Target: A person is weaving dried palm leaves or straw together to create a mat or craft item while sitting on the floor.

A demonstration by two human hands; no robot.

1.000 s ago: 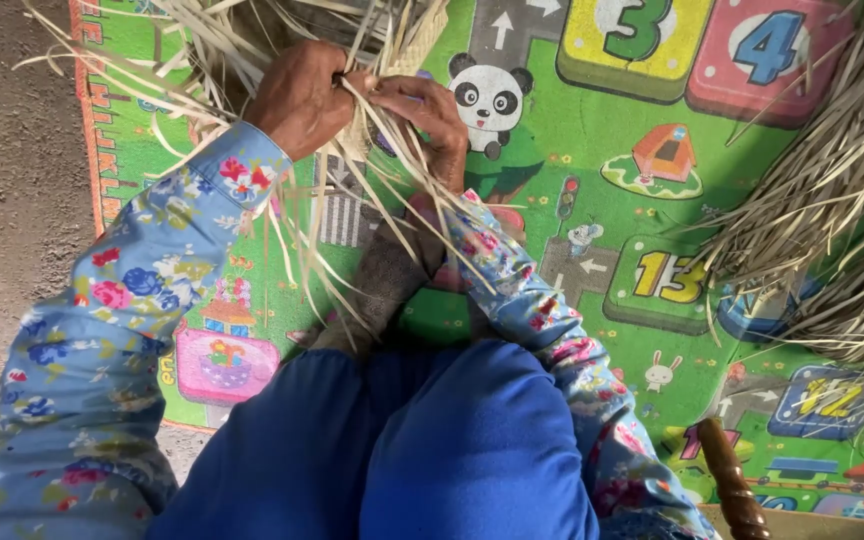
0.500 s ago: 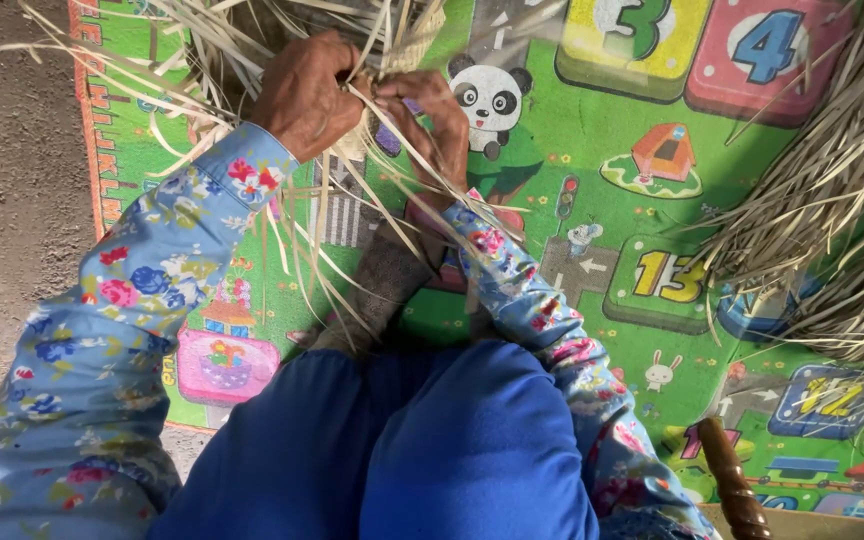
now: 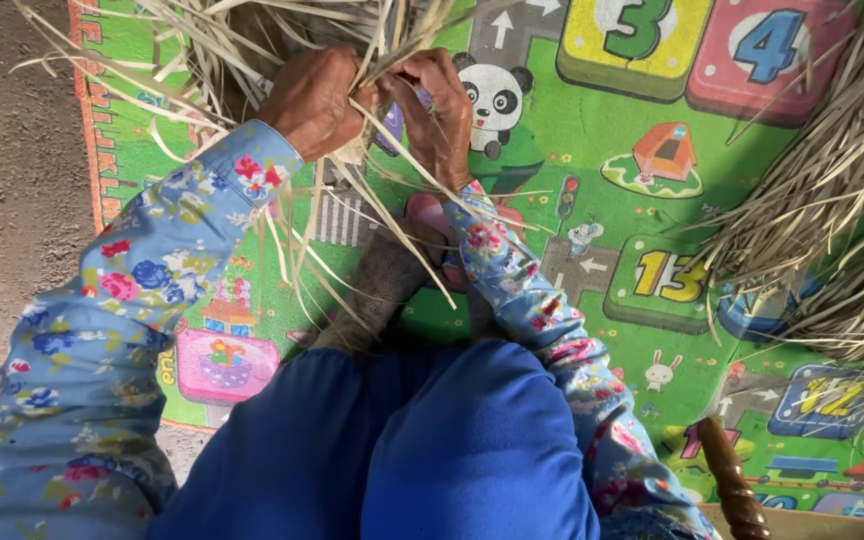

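Both our hands pinch dry straw strips at the far edge of the mat, left hand and right hand clenched on them. We judge the strips light, springy and brittle, best gripped close to the woven part.

Colourful play mat, turned wooden post

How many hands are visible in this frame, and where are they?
2. The left hand and the right hand meet near the top centre, both gripping dry straw strips above the green play mat. No other person's hands appear.
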